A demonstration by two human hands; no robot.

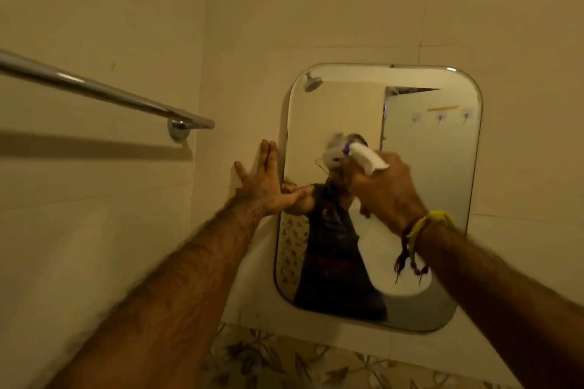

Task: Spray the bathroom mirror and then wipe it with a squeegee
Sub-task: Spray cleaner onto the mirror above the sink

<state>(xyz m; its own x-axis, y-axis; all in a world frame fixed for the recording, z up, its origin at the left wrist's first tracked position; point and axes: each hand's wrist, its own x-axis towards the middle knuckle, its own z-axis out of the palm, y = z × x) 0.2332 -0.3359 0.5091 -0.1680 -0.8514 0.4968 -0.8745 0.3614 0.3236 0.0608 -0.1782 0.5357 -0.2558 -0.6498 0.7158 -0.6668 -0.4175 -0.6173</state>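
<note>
A rounded rectangular mirror (436,186) hangs on the cream tiled wall. My right hand (385,189) is raised in front of its middle, shut on a white spray bottle (363,158) whose head points at the glass. My left hand (265,180) rests flat on the wall at the mirror's left edge, fingers spread, thumb touching the glass edge. The bottle's lower body is hidden behind my right hand. No squeegee is in view.
A chrome towel bar (101,91) runs along the left wall and ends at a bracket (180,129) near the corner. Floral patterned tiles (284,360) lie below the mirror. The mirror reflects a person, a shower head and a door with hooks.
</note>
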